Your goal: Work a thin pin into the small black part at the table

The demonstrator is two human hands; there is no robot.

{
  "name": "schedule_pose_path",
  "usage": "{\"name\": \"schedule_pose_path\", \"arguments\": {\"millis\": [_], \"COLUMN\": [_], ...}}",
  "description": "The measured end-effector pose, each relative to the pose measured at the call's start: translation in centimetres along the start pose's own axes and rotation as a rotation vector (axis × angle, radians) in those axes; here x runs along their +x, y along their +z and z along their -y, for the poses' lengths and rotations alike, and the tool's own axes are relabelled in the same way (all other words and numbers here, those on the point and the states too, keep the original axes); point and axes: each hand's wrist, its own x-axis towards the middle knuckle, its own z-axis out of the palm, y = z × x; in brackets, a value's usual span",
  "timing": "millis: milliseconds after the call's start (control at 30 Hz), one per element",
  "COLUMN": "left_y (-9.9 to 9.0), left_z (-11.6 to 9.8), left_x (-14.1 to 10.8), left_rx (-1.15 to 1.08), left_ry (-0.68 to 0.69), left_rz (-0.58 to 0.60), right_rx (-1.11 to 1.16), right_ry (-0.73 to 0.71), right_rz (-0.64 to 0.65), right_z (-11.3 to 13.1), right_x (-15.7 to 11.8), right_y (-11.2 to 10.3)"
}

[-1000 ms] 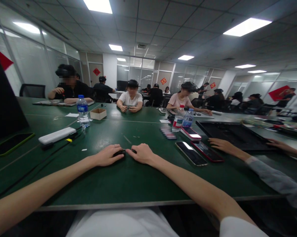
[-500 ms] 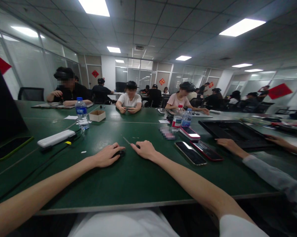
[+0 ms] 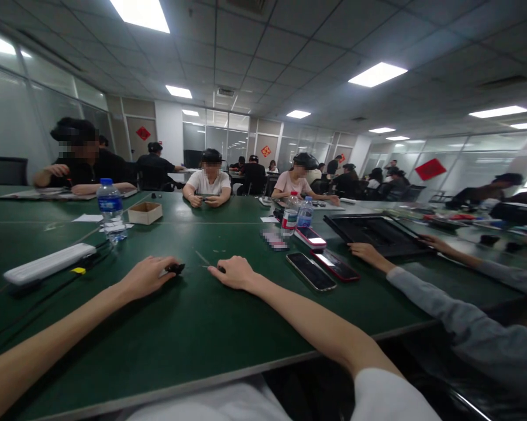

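My left hand [image 3: 151,276] is over the green table with its fingers closed round a small black object [image 3: 176,268], which sticks out past the fingertips; its kind is too small to make out. To its right, my right hand [image 3: 236,272] rests low on the table, fingers curled. A bit of something dark [image 3: 221,269] shows at its thumb and forefinger. From there a thin pale strip [image 3: 201,258] points away to the upper left, like the shaft or blade of a slim tool. The two hands are apart.
A white power strip [image 3: 50,263] with a cable, a water bottle [image 3: 109,204] and a small open box [image 3: 145,213] stand left. Rightward are phones [image 3: 310,271], two bottles [image 3: 290,211], and a neighbour's hands [image 3: 371,257] on a black frame [image 3: 377,234]. Several people sit opposite.
The view has turned right, so everything sits further left. My left hand has moved away from my right, lifting the black object into clearer sight. The right hand keeps its grip.
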Motion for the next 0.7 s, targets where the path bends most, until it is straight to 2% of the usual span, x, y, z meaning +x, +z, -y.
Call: {"name": "schedule_pose_path", "arguments": {"millis": [400,567,700], "left_y": [0.3,0.4,0.5], "left_z": [-1.0,-0.8,-1.0], "left_x": [-0.3,-0.1,-0.1], "left_rx": [0.018,0.003,0.005], "left_ry": [0.194,0.238,0.218], "left_rz": [-0.058,-0.036,-0.033], "right_rx": [-0.028,-0.040,-0.051], "right_ry": [-0.022,-0.032,-0.017], "right_rz": [0.011,-0.008,-0.019], "right_z": [0.3,0.2,0.3], "right_x": [-0.1,-0.1,-0.1], "right_y": [-0.3,0.0,0.0]}}
